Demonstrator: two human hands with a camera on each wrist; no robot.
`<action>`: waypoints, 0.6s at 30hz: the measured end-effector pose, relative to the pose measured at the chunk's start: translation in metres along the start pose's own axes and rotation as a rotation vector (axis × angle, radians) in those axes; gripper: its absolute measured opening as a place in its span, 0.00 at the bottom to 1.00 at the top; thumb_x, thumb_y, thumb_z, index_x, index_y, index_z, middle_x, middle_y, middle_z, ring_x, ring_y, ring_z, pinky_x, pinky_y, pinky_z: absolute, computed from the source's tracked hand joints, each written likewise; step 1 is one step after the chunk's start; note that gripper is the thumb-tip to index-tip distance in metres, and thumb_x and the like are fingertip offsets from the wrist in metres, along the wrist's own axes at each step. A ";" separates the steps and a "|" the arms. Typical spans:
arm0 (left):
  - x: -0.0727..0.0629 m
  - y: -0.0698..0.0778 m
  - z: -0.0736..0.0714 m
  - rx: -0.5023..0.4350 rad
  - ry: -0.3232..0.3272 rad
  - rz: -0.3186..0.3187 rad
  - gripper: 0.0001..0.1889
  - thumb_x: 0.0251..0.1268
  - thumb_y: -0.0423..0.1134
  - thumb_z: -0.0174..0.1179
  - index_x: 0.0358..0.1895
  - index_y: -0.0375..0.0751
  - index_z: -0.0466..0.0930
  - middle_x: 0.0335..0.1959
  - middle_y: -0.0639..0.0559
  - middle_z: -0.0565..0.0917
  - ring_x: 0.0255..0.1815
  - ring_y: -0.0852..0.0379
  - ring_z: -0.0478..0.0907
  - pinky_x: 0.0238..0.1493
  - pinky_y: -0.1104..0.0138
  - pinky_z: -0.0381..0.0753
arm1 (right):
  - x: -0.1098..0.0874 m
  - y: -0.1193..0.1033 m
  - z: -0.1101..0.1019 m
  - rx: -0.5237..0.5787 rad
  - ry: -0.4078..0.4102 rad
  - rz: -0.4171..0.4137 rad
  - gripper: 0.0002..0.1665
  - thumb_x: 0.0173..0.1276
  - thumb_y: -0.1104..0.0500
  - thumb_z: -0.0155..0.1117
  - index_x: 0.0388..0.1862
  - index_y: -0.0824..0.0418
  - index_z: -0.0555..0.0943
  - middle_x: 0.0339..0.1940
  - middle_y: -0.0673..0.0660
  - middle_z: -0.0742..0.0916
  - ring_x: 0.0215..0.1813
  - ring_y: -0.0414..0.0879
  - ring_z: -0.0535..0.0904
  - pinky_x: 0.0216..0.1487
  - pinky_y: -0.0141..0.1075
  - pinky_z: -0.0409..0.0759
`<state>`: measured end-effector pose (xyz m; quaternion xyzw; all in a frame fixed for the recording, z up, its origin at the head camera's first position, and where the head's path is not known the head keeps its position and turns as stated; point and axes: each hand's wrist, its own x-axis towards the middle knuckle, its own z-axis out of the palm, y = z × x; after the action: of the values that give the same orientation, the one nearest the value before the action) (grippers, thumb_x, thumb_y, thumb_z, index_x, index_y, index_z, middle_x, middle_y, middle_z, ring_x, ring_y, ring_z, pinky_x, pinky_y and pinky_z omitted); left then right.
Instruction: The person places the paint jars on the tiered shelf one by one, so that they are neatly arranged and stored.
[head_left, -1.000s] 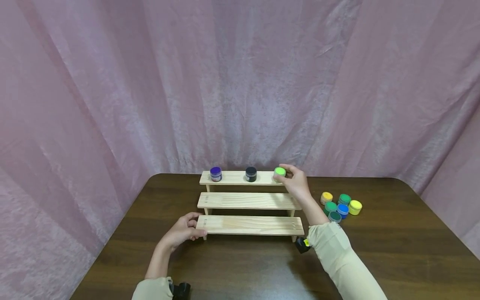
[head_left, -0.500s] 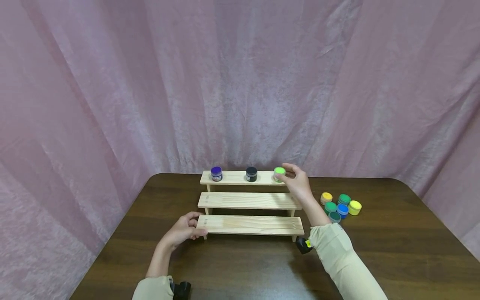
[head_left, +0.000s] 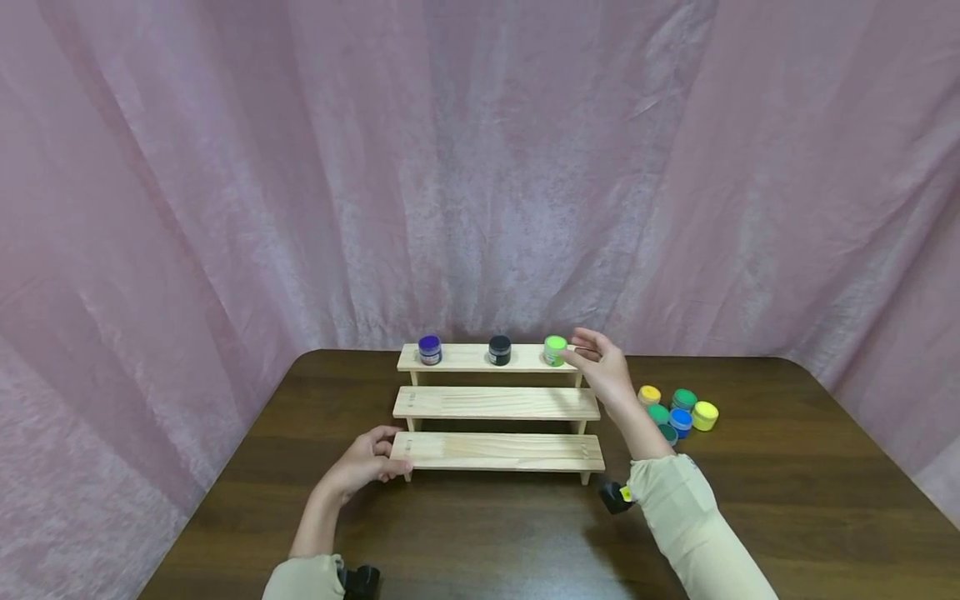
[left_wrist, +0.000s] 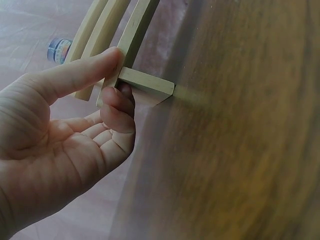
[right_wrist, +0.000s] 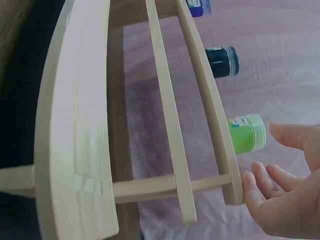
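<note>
A three-tier wooden stand (head_left: pixel 495 451) is on the table, gripped at the left end of its lowest board by my left hand (head_left: pixel 363 463). In the left wrist view, thumb (left_wrist: pixel 95 70) and fingers pinch that board by its leg. On the top tier stand a purple paint jar (head_left: pixel 430 351), a black paint jar (head_left: pixel 499 351) and a light green paint jar (head_left: pixel 554 352). My right hand (head_left: pixel 603 367) is just right of the green jar, holding nothing. The right wrist view shows a gap between its thumb (right_wrist: pixel 287 135) and that jar.
Right of the stand, several more paint jars cluster on the brown table (head_left: pixel 787 467), among them a yellow one (head_left: pixel 705 416), a blue one (head_left: pixel 681 422) and an orange-yellow one (head_left: pixel 649 396). A pink curtain (head_left: pixel 480 167) hangs behind the table's back edge.
My right hand has let go of the light green jar and drawn back to the right. The jar stays on the top tier. The left hand keeps its grip on the stand.
</note>
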<state>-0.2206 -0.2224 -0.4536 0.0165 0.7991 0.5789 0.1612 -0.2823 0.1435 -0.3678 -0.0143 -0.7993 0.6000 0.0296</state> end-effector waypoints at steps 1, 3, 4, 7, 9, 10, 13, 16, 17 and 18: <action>0.000 0.000 0.000 -0.001 0.000 0.000 0.38 0.54 0.31 0.67 0.67 0.23 0.58 0.30 0.50 0.80 0.28 0.57 0.71 0.31 0.68 0.72 | -0.001 0.002 -0.001 0.003 0.004 -0.001 0.35 0.70 0.59 0.61 0.73 0.63 0.63 0.69 0.65 0.73 0.70 0.58 0.69 0.71 0.47 0.68; -0.001 0.001 0.000 -0.003 -0.001 -0.002 0.39 0.55 0.31 0.67 0.68 0.23 0.58 0.30 0.50 0.80 0.28 0.57 0.71 0.31 0.68 0.72 | -0.002 0.004 -0.005 0.002 0.011 -0.001 0.35 0.70 0.59 0.61 0.73 0.63 0.63 0.69 0.65 0.73 0.70 0.58 0.69 0.71 0.47 0.68; -0.002 0.001 0.000 -0.003 0.000 -0.003 0.39 0.55 0.31 0.67 0.68 0.23 0.58 0.30 0.50 0.80 0.28 0.57 0.72 0.31 0.68 0.72 | -0.003 0.006 -0.007 0.001 0.013 0.001 0.34 0.70 0.58 0.61 0.73 0.63 0.64 0.69 0.65 0.73 0.70 0.57 0.69 0.71 0.47 0.68; -0.003 0.002 0.000 -0.003 -0.005 -0.003 0.39 0.56 0.31 0.67 0.69 0.22 0.56 0.31 0.50 0.80 0.28 0.57 0.72 0.31 0.68 0.72 | -0.006 0.010 -0.013 0.003 0.022 0.000 0.34 0.71 0.59 0.60 0.73 0.63 0.64 0.69 0.66 0.73 0.70 0.58 0.69 0.71 0.47 0.67; -0.003 0.002 0.001 -0.003 -0.014 0.001 0.40 0.56 0.31 0.66 0.69 0.22 0.55 0.31 0.49 0.81 0.28 0.57 0.72 0.31 0.68 0.72 | -0.009 0.012 -0.017 0.002 0.035 0.005 0.34 0.71 0.59 0.60 0.74 0.63 0.63 0.69 0.66 0.73 0.70 0.57 0.68 0.71 0.47 0.67; -0.004 0.002 0.001 -0.003 -0.018 0.004 0.40 0.56 0.31 0.66 0.69 0.21 0.55 0.32 0.49 0.81 0.29 0.57 0.72 0.32 0.68 0.72 | -0.010 0.014 -0.019 0.007 0.045 0.006 0.35 0.71 0.60 0.60 0.74 0.63 0.63 0.69 0.67 0.73 0.70 0.57 0.69 0.71 0.46 0.67; -0.003 0.001 0.000 -0.005 -0.031 0.008 0.41 0.57 0.32 0.66 0.70 0.21 0.54 0.33 0.49 0.82 0.29 0.58 0.73 0.32 0.68 0.73 | -0.013 0.018 -0.025 0.002 0.068 0.022 0.35 0.70 0.60 0.61 0.74 0.63 0.63 0.70 0.66 0.73 0.70 0.57 0.70 0.70 0.43 0.67; -0.002 0.001 0.000 -0.009 -0.039 0.007 0.41 0.57 0.32 0.66 0.70 0.21 0.53 0.32 0.50 0.81 0.29 0.58 0.72 0.32 0.69 0.73 | -0.017 0.022 -0.031 -0.002 0.074 0.029 0.35 0.70 0.59 0.61 0.74 0.64 0.63 0.70 0.67 0.73 0.70 0.57 0.70 0.69 0.43 0.68; -0.002 0.001 0.000 -0.010 -0.040 0.009 0.41 0.57 0.32 0.66 0.70 0.21 0.53 0.31 0.51 0.81 0.29 0.59 0.72 0.31 0.69 0.73 | -0.019 0.024 -0.033 -0.009 0.073 0.033 0.35 0.70 0.59 0.61 0.74 0.64 0.63 0.70 0.67 0.73 0.70 0.57 0.70 0.69 0.43 0.68; -0.001 0.001 0.000 -0.012 -0.040 0.008 0.41 0.57 0.32 0.66 0.70 0.21 0.53 0.31 0.51 0.81 0.28 0.59 0.72 0.31 0.69 0.73 | -0.020 0.025 -0.035 -0.013 0.070 0.039 0.35 0.71 0.58 0.61 0.74 0.64 0.63 0.70 0.67 0.72 0.71 0.57 0.69 0.70 0.44 0.68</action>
<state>-0.2195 -0.2225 -0.4523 0.0304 0.7921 0.5841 0.1746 -0.2599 0.1830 -0.3831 -0.0511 -0.8014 0.5942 0.0457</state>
